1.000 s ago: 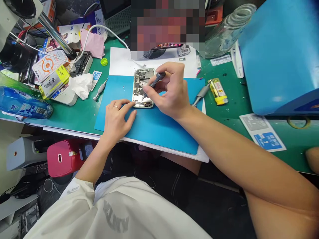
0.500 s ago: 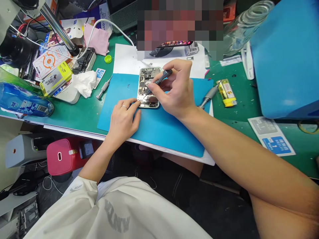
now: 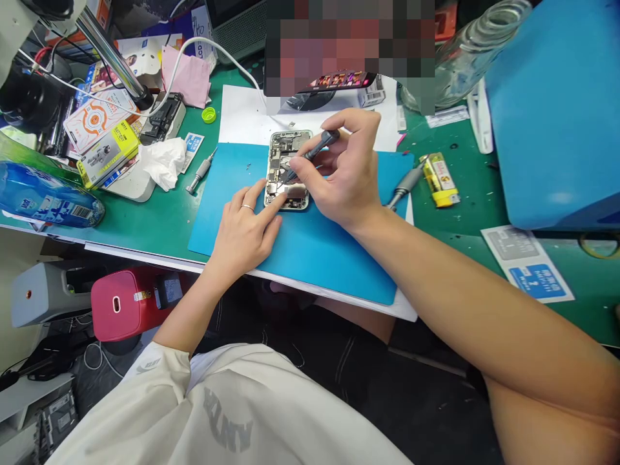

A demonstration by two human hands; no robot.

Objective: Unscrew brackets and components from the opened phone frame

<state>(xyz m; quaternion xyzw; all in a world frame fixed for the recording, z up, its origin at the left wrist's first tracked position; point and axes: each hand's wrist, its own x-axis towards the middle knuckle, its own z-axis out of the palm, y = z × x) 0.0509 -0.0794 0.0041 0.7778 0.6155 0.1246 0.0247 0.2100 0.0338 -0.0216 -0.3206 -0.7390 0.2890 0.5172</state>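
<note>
An opened phone [image 3: 277, 155] with its inner parts bare lies at the upper edge of a blue mat [image 3: 310, 248]. My right hand [image 3: 351, 171] pinches a dark screwdriver [image 3: 317, 154] between thumb and fingers, tilted over the phone, its tip low over the inside. My left hand [image 3: 249, 226] lies at the phone's lower left with fingers apart, the index fingertip on the phone's lower part and a ring on one finger. It holds nothing. A few tiny screws [image 3: 248, 166] rest on the mat left of the phone.
Grey screwdrivers lie left [image 3: 201, 172] and right [image 3: 405, 186] of the mat. Further right are a yellow-capped container [image 3: 440, 181] and a glass jar [image 3: 479, 51]. Boxes, a tissue [image 3: 163, 163] and a blue bottle pack [image 3: 48, 197] crowd the left. A white cable [image 3: 223, 48] arches behind.
My left index finger has moved right, from the phone's left edge onto its lower part. My right hand has shifted only slightly, still with the screwdriver.
</note>
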